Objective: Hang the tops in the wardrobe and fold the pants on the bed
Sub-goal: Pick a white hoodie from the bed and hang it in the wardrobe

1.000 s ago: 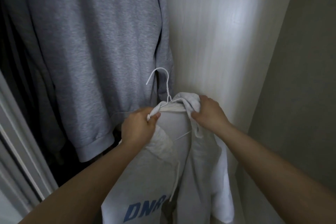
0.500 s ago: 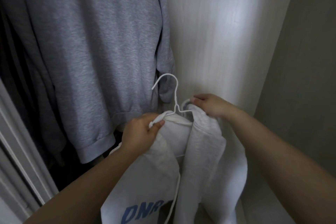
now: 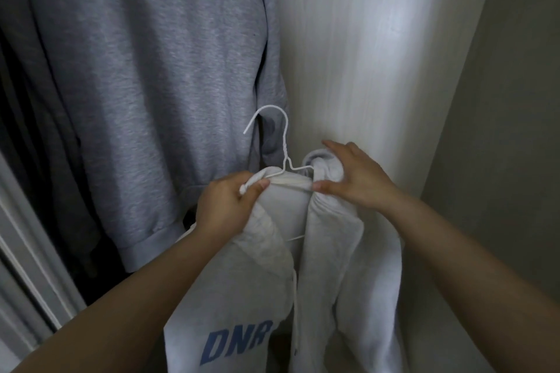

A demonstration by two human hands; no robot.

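A white hoodie (image 3: 242, 291) with blue letters hangs from a white wire hanger (image 3: 283, 145), whose hook points left and is free in the air. My left hand (image 3: 228, 206) grips the hoodie's left shoulder together with the hanger's arm. My right hand (image 3: 351, 179) holds the bunched fabric of the right shoulder, thumb under it and fingers spread over the top. The hanger's lower bar shows faintly inside the neck opening.
A grey sweatshirt (image 3: 145, 70) hangs in the wardrobe at the left, its cuff low beside my left arm. A pale wooden wardrobe panel (image 3: 363, 48) stands straight ahead. A grey-beige wall (image 3: 509, 100) fills the right. Darker clothes hang at far left.
My right hand has shifted from the top edge of the collar to cup the bunched right shoulder, fingers spreading. The hanger has tilted slightly; my left hand keeps its grip.
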